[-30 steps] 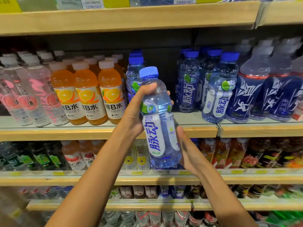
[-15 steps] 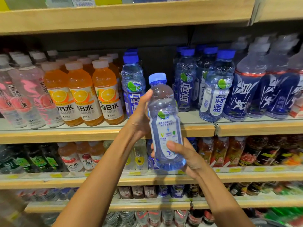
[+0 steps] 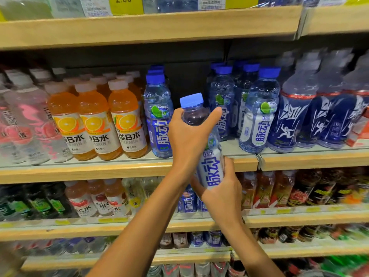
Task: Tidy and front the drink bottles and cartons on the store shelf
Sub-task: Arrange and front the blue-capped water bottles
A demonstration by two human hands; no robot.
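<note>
Both hands hold one blue-capped bottle (image 3: 212,166), tilted slightly, in front of the middle shelf (image 3: 99,171) and its gap between standing blue bottles (image 3: 158,116). The left hand (image 3: 189,136) wraps fingers and thumb round its shoulder; the right hand (image 3: 223,193) curls round its lower label. Orange bottles (image 3: 127,120) stand to the left.

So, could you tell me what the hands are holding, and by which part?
A blue-capped bottle: the left hand grips its shoulder near the top, the right hand holds its lower body.
</note>
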